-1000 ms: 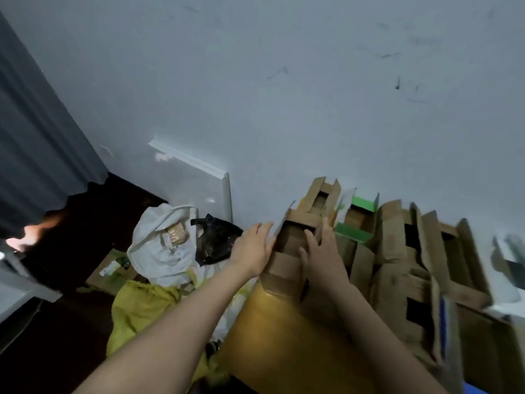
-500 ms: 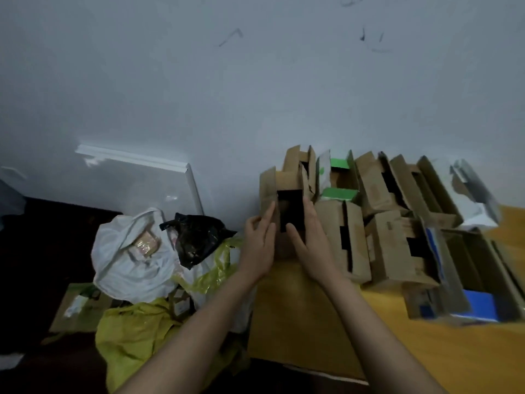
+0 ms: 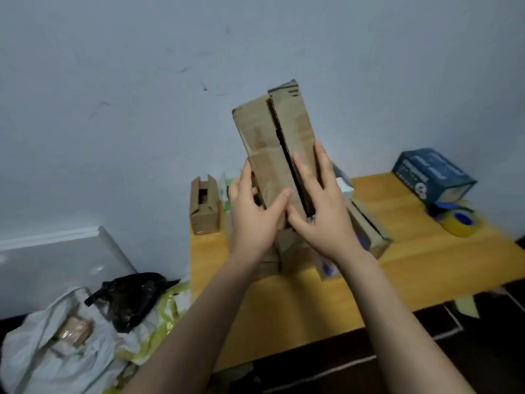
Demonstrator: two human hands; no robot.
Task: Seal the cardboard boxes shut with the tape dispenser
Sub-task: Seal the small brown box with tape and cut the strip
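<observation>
step: closing box [image 3: 270, 143] | left hand [image 3: 252, 211] grips it, right hand [image 3: 318, 206] lies flat on it | press flaps [image 3: 295, 123] flush before taping

Both forearms are extended from 6 o'clock toward 12 o'clock. The cardboard box [image 3: 268, 163] is gripped by the left hand [image 3: 252, 214], thumb laid across its face, fingers curled behind. The right hand [image 3: 321, 214], at 3 o'clock of the left, is pressed flat against it, fingers straight.
</observation>
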